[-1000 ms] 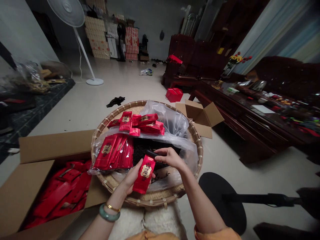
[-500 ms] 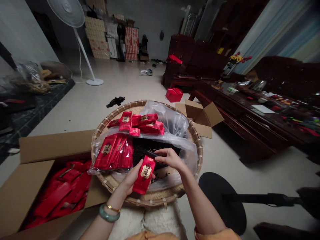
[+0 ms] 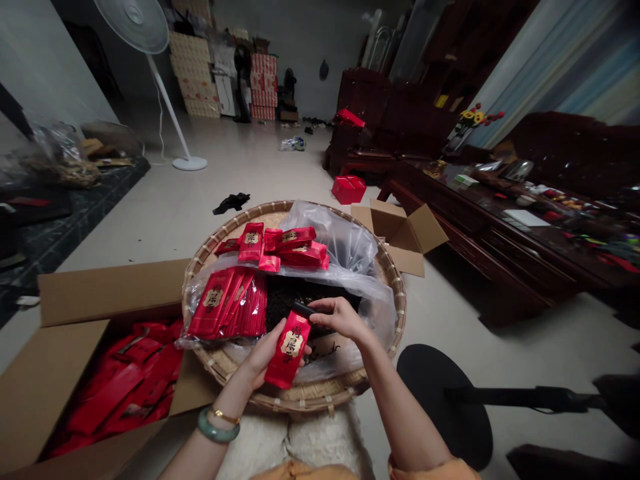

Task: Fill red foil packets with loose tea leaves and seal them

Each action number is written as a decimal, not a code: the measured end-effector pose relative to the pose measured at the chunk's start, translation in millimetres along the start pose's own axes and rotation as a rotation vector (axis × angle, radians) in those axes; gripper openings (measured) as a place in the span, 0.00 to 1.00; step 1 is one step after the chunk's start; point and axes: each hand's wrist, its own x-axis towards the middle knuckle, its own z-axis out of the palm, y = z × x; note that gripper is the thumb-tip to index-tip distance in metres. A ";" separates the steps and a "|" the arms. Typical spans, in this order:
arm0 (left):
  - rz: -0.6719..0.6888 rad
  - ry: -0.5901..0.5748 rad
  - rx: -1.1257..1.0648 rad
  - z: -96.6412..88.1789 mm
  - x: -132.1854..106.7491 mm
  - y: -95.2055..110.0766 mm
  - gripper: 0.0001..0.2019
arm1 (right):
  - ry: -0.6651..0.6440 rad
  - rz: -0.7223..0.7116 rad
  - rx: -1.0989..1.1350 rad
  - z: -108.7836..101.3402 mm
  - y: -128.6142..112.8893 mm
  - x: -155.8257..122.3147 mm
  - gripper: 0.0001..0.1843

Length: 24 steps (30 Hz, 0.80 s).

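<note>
My left hand (image 3: 260, 363) is closed round a small red packet (image 3: 289, 349) with a gold label, held upright over the near side of a round woven basket tray (image 3: 300, 395). My right hand (image 3: 340, 317) pinches a small dark scoop (image 3: 303, 309) at the packet's open top. Just behind it lies a heap of dark loose tea (image 3: 295, 293) on a clear plastic sheet (image 3: 345, 243). A fanned stack of flat red packets (image 3: 230, 303) lies on the tray's left, and several filled red packets (image 3: 280, 245) are piled at its far side.
An open cardboard box (image 3: 60, 360) with many red packets stands at the left. A smaller open box (image 3: 400, 230) sits beyond the tray. A dark wooden table (image 3: 500, 220) runs along the right, a black round base (image 3: 440, 400) lies near right, and a standing fan (image 3: 145, 40) is far left.
</note>
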 end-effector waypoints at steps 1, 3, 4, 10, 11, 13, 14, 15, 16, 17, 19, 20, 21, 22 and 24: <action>0.012 -0.008 -0.005 -0.3 0.4 0.4 0.26 | 0.000 -0.001 0.002 0.5 0.1 -0.4 0.21; 0.067 -0.014 -0.008 -1.0 1.8 1.5 0.23 | 0.003 -0.007 0.001 2.0 1.3 -0.9 0.21; 0.119 -0.011 -0.004 -1.3 2.9 2.1 0.21 | 0.002 -0.013 -0.005 3.0 2.2 -1.0 0.21; 0.376 0.081 0.131 -2.4 15.3 4.9 0.19 | -0.031 -0.010 -0.005 8.4 3.6 -2.0 0.21; 0.386 0.102 0.145 -2.4 17.4 5.2 0.19 | -0.027 -0.022 -0.005 7.7 2.9 -2.4 0.23; 0.410 0.133 0.147 -2.5 20.3 6.1 0.19 | 0.008 -0.047 -0.013 3.6 2.8 -3.5 0.25; 0.424 0.144 0.133 -2.5 20.7 6.9 0.19 | 0.039 -0.056 -0.023 0.5 4.0 -4.1 0.25; 0.438 0.154 0.111 -2.5 20.4 7.9 0.20 | 0.081 -0.060 -0.047 -3.0 6.4 -5.0 0.25; 0.454 0.168 0.083 -2.4 19.5 9.2 0.20 | 0.131 -0.059 -0.092 -6.5 10.0 -5.9 0.25; 0.467 0.180 0.052 -2.0 18.2 10.7 0.21 | 0.183 -0.055 -0.164 -9.7 14.7 -7.1 0.24; 0.482 0.198 -0.003 -0.6 14.8 14.1 0.24 | 0.283 -0.032 -0.364 -14.3 26.4 -9.9 0.24; 0.487 0.204 -0.022 0.5 13.1 15.7 0.25 | 0.319 -0.009 -0.470 -15.5 32.6 -11.6 0.24; 0.493 0.209 -0.034 1.7 11.7 17.0 0.25 | 0.344 0.018 -0.566 -15.9 38.5 -13.2 0.25; 0.500 0.217 -0.043 3.0 10.7 18.1 0.25 | 0.360 0.042 -0.647 -15.8 43.5 -14.7 0.26; 0.512 0.245 -0.056 5.5 9.9 18.9 0.24 | 0.384 0.057 -0.761 -14.3 49.7 -17.0 0.29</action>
